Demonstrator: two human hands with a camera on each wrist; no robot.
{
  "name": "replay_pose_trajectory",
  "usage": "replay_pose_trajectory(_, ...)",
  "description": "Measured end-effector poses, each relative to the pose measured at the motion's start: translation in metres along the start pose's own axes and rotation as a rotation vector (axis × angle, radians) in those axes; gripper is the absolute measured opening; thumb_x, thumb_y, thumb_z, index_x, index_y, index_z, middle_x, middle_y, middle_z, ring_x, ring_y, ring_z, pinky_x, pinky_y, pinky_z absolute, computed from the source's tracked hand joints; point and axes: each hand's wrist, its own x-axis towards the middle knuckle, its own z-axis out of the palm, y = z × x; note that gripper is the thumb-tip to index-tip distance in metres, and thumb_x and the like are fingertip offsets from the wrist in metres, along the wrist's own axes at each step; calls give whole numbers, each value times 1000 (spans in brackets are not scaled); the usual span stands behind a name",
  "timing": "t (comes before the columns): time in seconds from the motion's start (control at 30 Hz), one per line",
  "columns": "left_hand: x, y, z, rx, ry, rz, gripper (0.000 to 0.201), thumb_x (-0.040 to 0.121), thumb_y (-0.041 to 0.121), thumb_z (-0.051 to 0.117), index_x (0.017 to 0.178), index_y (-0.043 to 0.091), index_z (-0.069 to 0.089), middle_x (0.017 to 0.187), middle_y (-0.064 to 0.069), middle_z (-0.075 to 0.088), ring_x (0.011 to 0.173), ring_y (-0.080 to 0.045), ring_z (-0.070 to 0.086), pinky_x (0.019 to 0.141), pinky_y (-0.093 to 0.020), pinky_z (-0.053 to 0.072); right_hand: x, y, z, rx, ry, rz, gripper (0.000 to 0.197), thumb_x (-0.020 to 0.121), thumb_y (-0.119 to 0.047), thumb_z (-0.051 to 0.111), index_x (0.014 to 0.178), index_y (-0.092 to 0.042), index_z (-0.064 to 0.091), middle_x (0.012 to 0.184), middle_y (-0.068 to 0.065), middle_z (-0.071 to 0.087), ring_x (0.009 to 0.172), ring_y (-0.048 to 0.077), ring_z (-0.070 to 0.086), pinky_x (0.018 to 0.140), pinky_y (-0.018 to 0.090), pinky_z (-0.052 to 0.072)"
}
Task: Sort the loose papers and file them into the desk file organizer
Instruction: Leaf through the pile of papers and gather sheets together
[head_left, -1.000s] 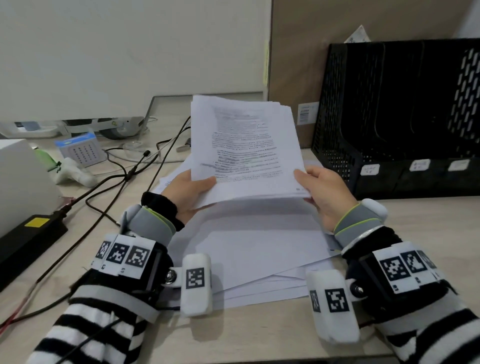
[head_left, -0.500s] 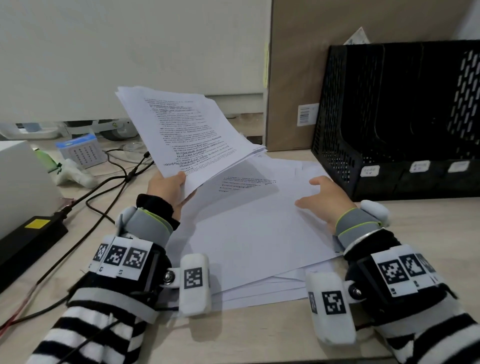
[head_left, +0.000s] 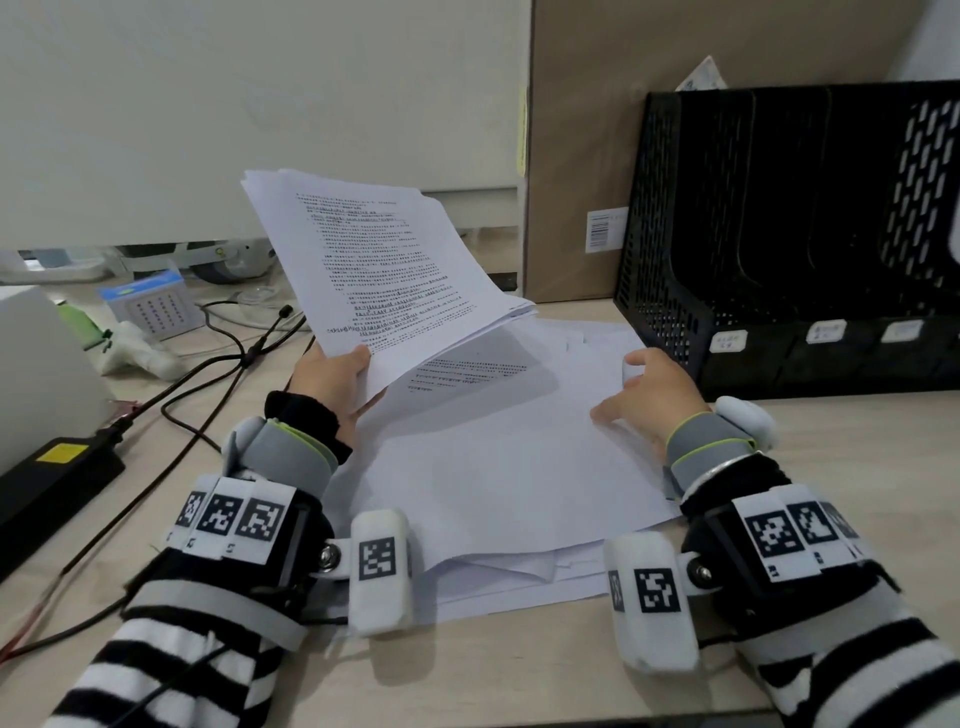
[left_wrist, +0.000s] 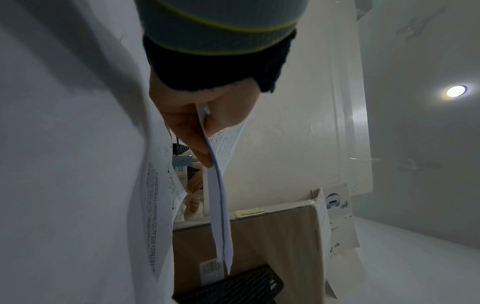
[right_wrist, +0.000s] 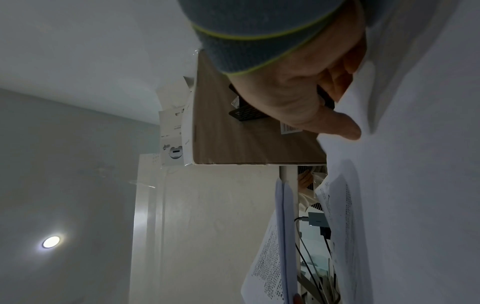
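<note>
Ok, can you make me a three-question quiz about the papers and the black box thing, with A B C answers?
1. Where does the file organizer stand?
A. at the right of the desk
B. at the left, by the cables
C. on the floor

2. What colour is it?
A. white
B. black
C. red

3. What is the left hand doing?
A. resting flat on the desk
B. pointing at the wall
C. holding up a bundle of printed pages

Answers:
1 A, it stands to the right, behind the right hand.
2 B, its mesh walls are black.
3 C, the thumb pinches the bundle's lower edge and lifts it above the loose sheets on the desk.
</note>
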Motion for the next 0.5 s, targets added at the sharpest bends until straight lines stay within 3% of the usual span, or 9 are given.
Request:
replay_pose_trajectory(0.1, 0, 0, 0, 10, -4, -2, 25, 97, 3, 48, 112, 22, 54, 91, 6, 63, 72, -9, 59, 41, -16, 48, 1, 1, 1, 29, 11, -4, 62, 67, -6, 80, 122, -11, 54, 124, 9, 57, 114, 27, 57, 100, 40, 46)
replay_pose_trajectory(0.2, 0, 0, 0, -9, -14, 8, 27, 97, 2, 46, 114, 21, 53, 90, 6, 63, 74, -9, 59, 41, -16, 48, 1, 1, 0, -13, 10, -46, 16, 68, -6, 77, 81, -9, 67, 88, 9, 64, 86, 27, 63, 82, 37, 53)
replay_pose_trajectory(0.23, 0, 0, 0, -14, -16, 15, 27, 97, 2, 46, 114, 21, 53, 89, 6, 63, 73, -9, 59, 41, -16, 48, 1, 2, -1, -27, 14, -62, 14, 71, -6, 74, 66, -9, 61, 75, 10, 58, 73, 26, 57, 71, 34, 51)
replay_pose_trajectory(0.27, 0, 0, 0, -17, -16, 22, 26, 97, 2, 45, 113, 21, 53, 89, 6, 63, 73, -9, 59, 41, -16, 48, 2, 3, -1, -40, 20, -72, 26, 73, -7, 71, 57, -10, 51, 68, 10, 49, 66, 23, 47, 63, 31, 42)
replay_pose_trajectory(0.37, 1, 1, -1, -26, -2, 30, 27, 97, 2, 45, 113, 22, 53, 92, 5, 63, 75, -12, 60, 42, -16, 48, 5, 4, -1, -47, 81, -100, 47, 79, -6, 62, 54, -17, 24, 62, 5, 24, 66, 18, 25, 61, 30, 21)
replay_pose_trajectory(0.5, 4, 1, -4, -43, 21, 42, 28, 96, 1, 46, 113, 21, 55, 113, -1, 66, 94, -22, 64, 64, -26, 57, 7, 4, -1, 14, 203, -142, 42, 81, -6, 54, 54, -17, 25, 62, 6, 23, 63, 20, 21, 59, 29, 23)
